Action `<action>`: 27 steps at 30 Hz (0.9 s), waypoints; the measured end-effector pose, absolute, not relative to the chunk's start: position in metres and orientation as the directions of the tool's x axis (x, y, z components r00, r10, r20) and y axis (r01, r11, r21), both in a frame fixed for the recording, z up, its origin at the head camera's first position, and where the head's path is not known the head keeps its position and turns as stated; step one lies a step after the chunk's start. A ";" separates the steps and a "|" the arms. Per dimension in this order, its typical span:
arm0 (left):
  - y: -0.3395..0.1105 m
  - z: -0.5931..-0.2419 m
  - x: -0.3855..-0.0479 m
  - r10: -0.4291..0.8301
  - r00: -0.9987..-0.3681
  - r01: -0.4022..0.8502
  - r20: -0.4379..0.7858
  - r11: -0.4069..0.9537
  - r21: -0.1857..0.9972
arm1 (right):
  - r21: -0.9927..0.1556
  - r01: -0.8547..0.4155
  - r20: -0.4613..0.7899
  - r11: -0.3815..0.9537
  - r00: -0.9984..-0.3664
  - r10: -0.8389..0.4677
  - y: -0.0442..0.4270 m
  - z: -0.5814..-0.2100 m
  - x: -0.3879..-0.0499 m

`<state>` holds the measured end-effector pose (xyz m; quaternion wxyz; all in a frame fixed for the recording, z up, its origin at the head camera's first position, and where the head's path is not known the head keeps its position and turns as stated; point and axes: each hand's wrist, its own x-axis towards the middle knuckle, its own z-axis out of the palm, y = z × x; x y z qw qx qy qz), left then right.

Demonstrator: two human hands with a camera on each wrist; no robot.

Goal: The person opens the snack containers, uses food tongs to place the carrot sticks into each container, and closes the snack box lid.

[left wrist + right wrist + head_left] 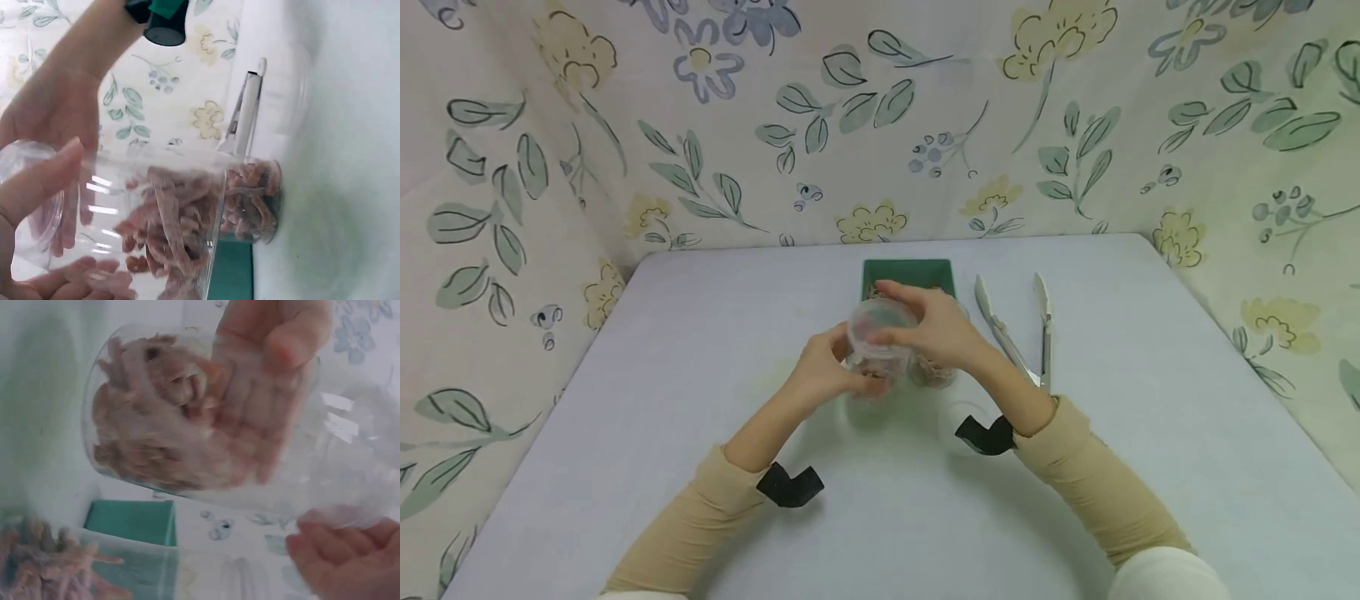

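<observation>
A clear plastic jar, part full of brownish dried strips, is held up over the table between both hands. My left hand grips the jar's body, thumb on the near side. My right hand holds the clear round lid at the jar's top, fingers around its rim. In the right wrist view the strips gather toward the jar's bottom. A second clear jar with similar strips stands just behind and to the right, partly hidden by my right hand.
A green bin stands behind the jars, with strips partly visible in it. Metal tongs lie spread on the right of the white table. A clear round lid lies near my right wrist. Floral cloth hangs behind.
</observation>
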<state>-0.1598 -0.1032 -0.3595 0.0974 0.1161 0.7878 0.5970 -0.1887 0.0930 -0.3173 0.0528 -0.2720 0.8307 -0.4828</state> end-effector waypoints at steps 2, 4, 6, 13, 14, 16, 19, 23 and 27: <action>-0.103 -0.356 -0.159 0.364 -0.931 0.040 -0.040 0.209 0.977 | -0.936 -0.308 0.176 0.168 -0.825 -0.537 0.095 -0.320 -0.193; -0.102 -0.351 -0.158 0.419 -0.905 0.007 -0.071 0.182 0.983 | -0.978 -0.206 0.181 -0.025 -0.784 -0.594 0.097 -0.323 -0.197; -0.101 -0.348 -0.157 0.448 -0.889 -0.023 -0.100 0.174 0.984 | -0.984 -0.146 0.180 -0.107 -0.745 -0.642 0.098 -0.326 -0.200; -0.101 -0.350 -0.155 0.436 -0.895 -0.025 -0.093 0.159 0.987 | -0.972 -0.113 0.225 -0.204 -0.685 -0.693 0.105 -0.339 -0.202; -0.101 -0.351 -0.156 0.430 -0.898 -0.025 -0.091 0.158 0.987 | -0.967 -0.120 0.245 -0.224 -0.680 -0.691 0.108 -0.342 -0.202; -0.102 -0.352 -0.157 0.412 -0.908 -0.019 -0.081 0.151 0.988 | -0.955 -0.147 0.289 -0.259 -0.670 -0.684 0.112 -0.347 -0.203; -0.104 -0.354 -0.158 0.377 -0.924 -0.009 -0.061 0.137 0.991 | -0.937 -0.178 0.338 -0.300 -0.672 -0.658 0.116 -0.351 -0.201; -0.101 -0.357 -0.159 0.303 -0.952 0.006 -0.035 0.131 0.991 | -0.944 -0.188 0.313 -0.272 -0.771 -0.555 0.111 -0.350 -0.192; -0.093 -0.362 -0.159 0.177 -0.984 0.036 0.007 0.160 0.986 | -0.950 -0.288 0.312 -0.121 -0.890 -0.331 0.096 -0.350 -0.177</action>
